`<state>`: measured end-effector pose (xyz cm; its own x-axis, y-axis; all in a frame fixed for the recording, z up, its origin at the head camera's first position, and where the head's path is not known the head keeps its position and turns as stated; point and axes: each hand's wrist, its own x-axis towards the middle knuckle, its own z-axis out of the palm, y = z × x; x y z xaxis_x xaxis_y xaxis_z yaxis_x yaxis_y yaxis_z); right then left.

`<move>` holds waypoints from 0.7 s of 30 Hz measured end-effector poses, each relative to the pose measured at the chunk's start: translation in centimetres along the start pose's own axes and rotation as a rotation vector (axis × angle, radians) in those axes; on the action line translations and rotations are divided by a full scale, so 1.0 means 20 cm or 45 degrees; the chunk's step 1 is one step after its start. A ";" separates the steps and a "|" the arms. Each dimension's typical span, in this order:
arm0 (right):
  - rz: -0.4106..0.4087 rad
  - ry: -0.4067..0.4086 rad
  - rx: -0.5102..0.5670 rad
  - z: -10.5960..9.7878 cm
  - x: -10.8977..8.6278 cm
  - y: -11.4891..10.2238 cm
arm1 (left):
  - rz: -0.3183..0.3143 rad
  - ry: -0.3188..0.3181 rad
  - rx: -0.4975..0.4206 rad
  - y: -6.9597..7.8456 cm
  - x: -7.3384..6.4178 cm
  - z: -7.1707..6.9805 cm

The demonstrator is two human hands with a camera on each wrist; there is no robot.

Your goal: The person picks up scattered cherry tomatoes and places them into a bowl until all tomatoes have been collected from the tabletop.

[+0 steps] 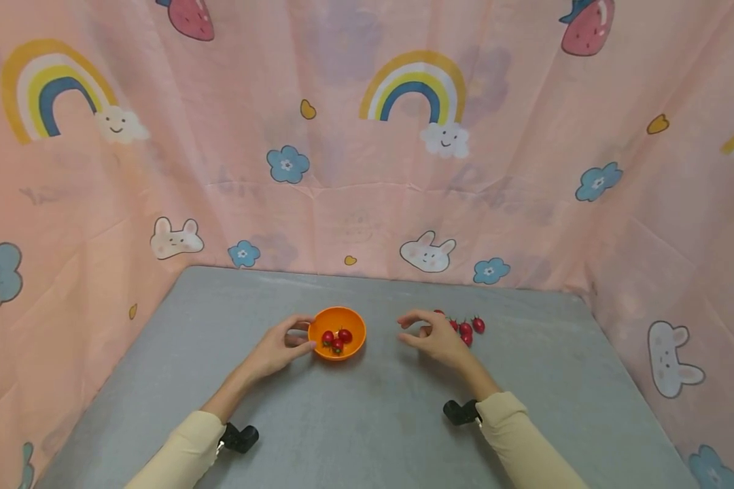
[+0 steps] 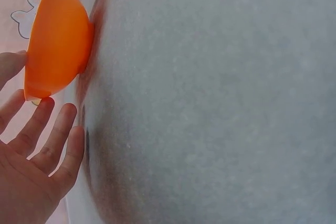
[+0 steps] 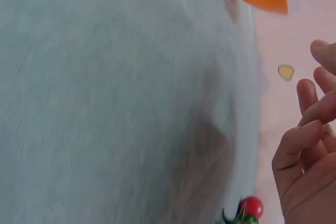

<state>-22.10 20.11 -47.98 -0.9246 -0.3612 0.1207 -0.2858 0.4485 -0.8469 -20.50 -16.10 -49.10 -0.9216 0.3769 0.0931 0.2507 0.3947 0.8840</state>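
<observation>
An orange bowl stands on the grey table, with three small red cherry tomatoes inside it. At its left side is my left hand, thumb and fingertips right at the rim; in the left wrist view the fingers are spread and fairly straight beside the bowl. To the bowl's right my right hand hovers over the table, fingers loosely bent and nothing between them. Several loose cherry tomatoes lie just beyond and to the right of it, partly hidden by the hand.
The grey table ends at a pink patterned curtain behind and on both sides. Black wrist cameras sit on both forearms, close over the tabletop.
</observation>
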 end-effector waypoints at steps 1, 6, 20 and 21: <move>0.006 0.003 -0.004 -0.01 -0.01 0.01 | 0.000 0.000 0.001 0.00 0.00 0.00; 0.005 0.027 -0.002 -0.06 -0.04 0.04 | -0.004 0.003 0.009 0.00 0.00 -0.01; -0.102 0.158 -0.029 -0.27 -0.16 0.16 | -0.017 -0.010 0.005 0.01 0.00 -0.01; -0.106 0.159 -0.027 -0.29 -0.17 0.17 | -0.020 -0.009 0.004 0.01 0.00 -0.01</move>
<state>-21.40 27.58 -48.32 -0.9212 -0.2940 0.2548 -0.3669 0.4389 -0.8202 -20.50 -16.15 -48.87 -0.9232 0.3767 0.0758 0.2371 0.4033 0.8838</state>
